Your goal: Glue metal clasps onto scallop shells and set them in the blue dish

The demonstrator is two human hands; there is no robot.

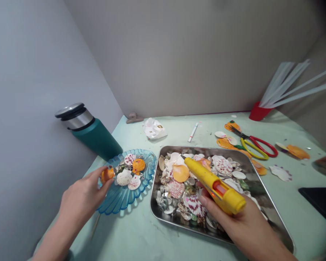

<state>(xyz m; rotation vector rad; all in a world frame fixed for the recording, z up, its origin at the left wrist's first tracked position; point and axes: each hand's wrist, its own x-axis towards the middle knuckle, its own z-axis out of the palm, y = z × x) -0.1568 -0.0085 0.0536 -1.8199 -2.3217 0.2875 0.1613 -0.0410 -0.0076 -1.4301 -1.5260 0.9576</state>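
Head view, from the left: the left hand (83, 194) pinches an orange shell piece (107, 175) between thumb and fingertips, over the left side of a blue dish (116, 203); whether piece and dish touch, I cannot tell; the piece looks very light and stiff, likely brittle at thin edges, so a gentle hold at its rim should suit it better than a squeeze; in the dish, white shells (124, 178) and other shells lie close together, probably just as easy to chip; the dish itself looks rigid and smooth, perhaps slippery, and best steadied by its scalloped edge; further right, a metal tray (265, 203) holds a loose heap of shells, likely shifting if tilted, and heavy enough to want both ends gripped; above it, the right hand (243, 219) wraps around a yellow glue gun (205, 174), its nozzle pointing up and left over the heap; the gun seems hard-bodied and moderately light, to be held by the handle, with fingers clear of the possibly hot tip.
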